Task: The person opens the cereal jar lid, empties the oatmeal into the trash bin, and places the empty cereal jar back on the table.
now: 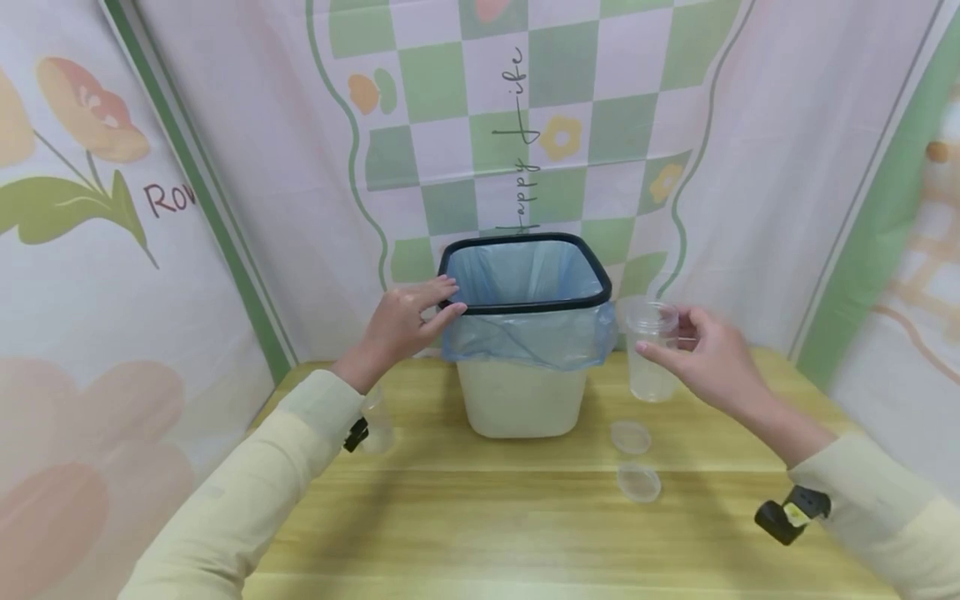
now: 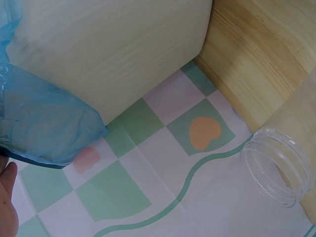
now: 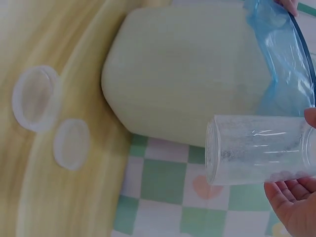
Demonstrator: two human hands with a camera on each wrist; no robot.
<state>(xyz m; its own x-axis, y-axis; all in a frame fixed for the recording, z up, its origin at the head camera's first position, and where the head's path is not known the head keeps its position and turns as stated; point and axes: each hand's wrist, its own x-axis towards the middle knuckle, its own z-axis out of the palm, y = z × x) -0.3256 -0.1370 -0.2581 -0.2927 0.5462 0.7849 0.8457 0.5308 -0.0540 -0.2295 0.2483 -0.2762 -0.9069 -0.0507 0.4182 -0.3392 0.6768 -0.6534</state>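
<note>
My right hand (image 1: 708, 354) holds a clear plastic cup (image 1: 651, 367) upright beside the right side of a trash bin (image 1: 522, 400). Thumb and fingers sit near the cup's rim, on opposite sides; in the right wrist view the cup (image 3: 256, 150) shows no lid. Across the bin, my left hand (image 1: 401, 325) rests at the left front corner of the black rim (image 1: 525, 308), its fingers extended over the edge. A blue bag (image 1: 525, 337) lines the bin and folds down outside. Two round clear lids (image 1: 630, 437) (image 1: 638, 482) lie on the table at the front right.
Another clear plastic cup (image 2: 276, 168) stands left of the bin, partly hidden by the left forearm in the head view. The wooden table (image 1: 465, 517) backs onto a patterned curtain (image 1: 450, 83), with more cloth hanging at both sides.
</note>
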